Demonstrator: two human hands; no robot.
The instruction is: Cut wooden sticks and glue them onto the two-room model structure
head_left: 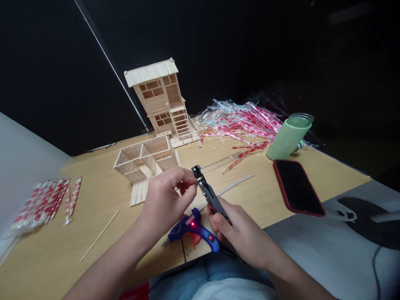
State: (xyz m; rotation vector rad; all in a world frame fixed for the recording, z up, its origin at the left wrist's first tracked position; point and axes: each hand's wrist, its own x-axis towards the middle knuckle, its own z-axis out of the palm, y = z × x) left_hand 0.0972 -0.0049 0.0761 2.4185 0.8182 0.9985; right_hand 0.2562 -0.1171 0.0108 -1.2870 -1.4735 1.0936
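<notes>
My right hand is wrapped round the handles of a dark grey pliers-like cutter, its head pointing up and away. At that head, the fingertips of my left hand are pinched together. A pale bit of small wooden stick shows between them and the jaws; most of it is hidden by the fingers. Below both hands lies a blue glue gun with a red trigger and a lit red light. Behind my left hand sits a roofless stick-built room model, partly covered by the hand.
A two-storey stick house stands at the back. Torn wrappers spread beside it. To the right are a green bottle and a phone near the edge. Wrapped chopsticks and a single stick lie left.
</notes>
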